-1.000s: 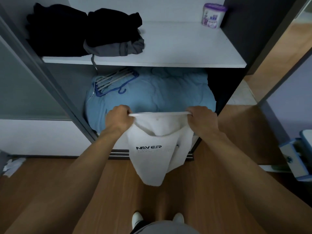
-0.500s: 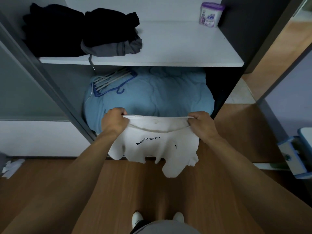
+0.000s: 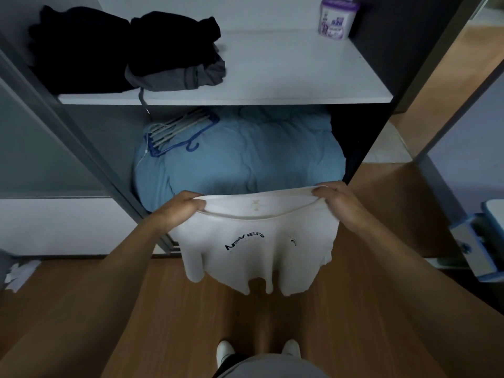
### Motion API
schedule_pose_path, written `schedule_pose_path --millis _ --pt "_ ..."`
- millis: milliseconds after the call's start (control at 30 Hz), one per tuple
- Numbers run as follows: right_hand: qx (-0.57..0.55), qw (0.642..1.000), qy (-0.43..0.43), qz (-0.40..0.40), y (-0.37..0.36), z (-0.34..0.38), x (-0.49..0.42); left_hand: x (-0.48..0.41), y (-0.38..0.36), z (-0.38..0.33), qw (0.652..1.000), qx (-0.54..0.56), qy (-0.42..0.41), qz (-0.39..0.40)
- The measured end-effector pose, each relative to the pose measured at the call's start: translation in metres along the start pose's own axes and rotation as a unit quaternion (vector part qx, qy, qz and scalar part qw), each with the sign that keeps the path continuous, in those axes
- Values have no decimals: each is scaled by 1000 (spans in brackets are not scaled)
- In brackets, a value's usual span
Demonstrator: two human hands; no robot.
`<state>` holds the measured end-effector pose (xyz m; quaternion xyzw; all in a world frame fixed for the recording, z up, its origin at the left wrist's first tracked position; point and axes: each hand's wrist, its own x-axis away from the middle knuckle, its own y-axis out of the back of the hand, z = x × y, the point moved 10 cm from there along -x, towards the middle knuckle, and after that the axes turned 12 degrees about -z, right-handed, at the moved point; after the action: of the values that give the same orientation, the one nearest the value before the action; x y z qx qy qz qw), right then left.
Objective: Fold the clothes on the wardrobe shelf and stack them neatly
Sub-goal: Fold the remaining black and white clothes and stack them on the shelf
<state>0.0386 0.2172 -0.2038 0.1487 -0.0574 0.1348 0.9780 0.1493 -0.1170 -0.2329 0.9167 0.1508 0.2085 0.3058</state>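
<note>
A white T-shirt [image 3: 253, 255] with dark "NEVER" lettering hangs in the air in front of the wardrobe, spread wide. My left hand [image 3: 177, 211] grips its upper left edge and my right hand [image 3: 338, 203] grips its upper right edge. On the white wardrobe shelf [image 3: 286, 75] above lie a black folded pile [image 3: 79, 47] at the far left and beside it a black garment on a grey one [image 3: 174, 50].
A purple-lidded tub [image 3: 337, 19] stands at the shelf's back right. Below the shelf a blue duvet [image 3: 245, 156] fills the compartment, with blue and white hangers [image 3: 177, 132] on it. A blue-and-white object [image 3: 480, 241] sits at the right on the wooden floor.
My hands have moved apart and the hanging shirt has spread from a narrow bunched drape into a wide sheet, its hem lifted higher off the floor.
</note>
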Motion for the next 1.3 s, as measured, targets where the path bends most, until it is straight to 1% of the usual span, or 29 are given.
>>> schedule_pose_path --millis 67,167,233,300,333,433,467,500,533,633,700,767,800,833,933,1000,1100,1133,1200,1300 --pt "-29 1000 10 -5 2 3 2 -3 0 -3 999 -5 -26 -24" --pt "-22 1000 14 -13 0 1 3 -7 6 -8 994 7 -27 -105" --pt "62 996 56 -22 -2 2 2 -7 11 -8 989 19 -24 -147" --pt "164 981 101 -10 -5 2 2 -5 12 -6 987 26 -21 -155" --pt "199 974 106 3 -6 0 3 -4 11 -4 988 30 -19 -149" --pt "251 959 108 73 -11 -3 9 -3 7 5 992 29 4 -121" --pt "265 953 118 88 -13 -4 10 -2 4 9 994 29 16 -102" --pt "274 949 129 85 -12 -3 10 0 0 12 997 32 21 -72" --pt "285 946 142 61 -8 -3 9 2 -6 11 999 34 14 -34" --pt "314 931 165 -79 16 3 5 13 -27 -1 994 9 -59 89" --pt "334 918 161 -143 26 6 6 20 -39 -6 986 -19 -89 140" --pt "351 911 136 -169 30 4 5 20 -48 -10 982 -24 -104 158" --pt "352 911 121 -178 33 0 4 18 -48 -13 983 -20 -108 144" --pt "348 913 107 -186 35 -2 4 15 -46 -16 987 -13 -112 113" --pt "330 917 91 -205 37 -2 9 10 -33 -31 993 17 -119 -2" --pt "309 923 82 -213 33 1 14 13 -26 -41 988 39 -126 -76" --pt "248 945 57 -205 16 2 24 20 -21 -52 979 31 -110 -169" --pt "209 956 42 -200 7 0 28 22 -24 -56 978 32 -104 -180" --pt "132 975 4 -177 -13 -6 36 24 -36 -63 979 52 -96 -172" --pt "99 986 -31 -133 -43 -7 43 27 -53 -71 981 84 -79 -154"
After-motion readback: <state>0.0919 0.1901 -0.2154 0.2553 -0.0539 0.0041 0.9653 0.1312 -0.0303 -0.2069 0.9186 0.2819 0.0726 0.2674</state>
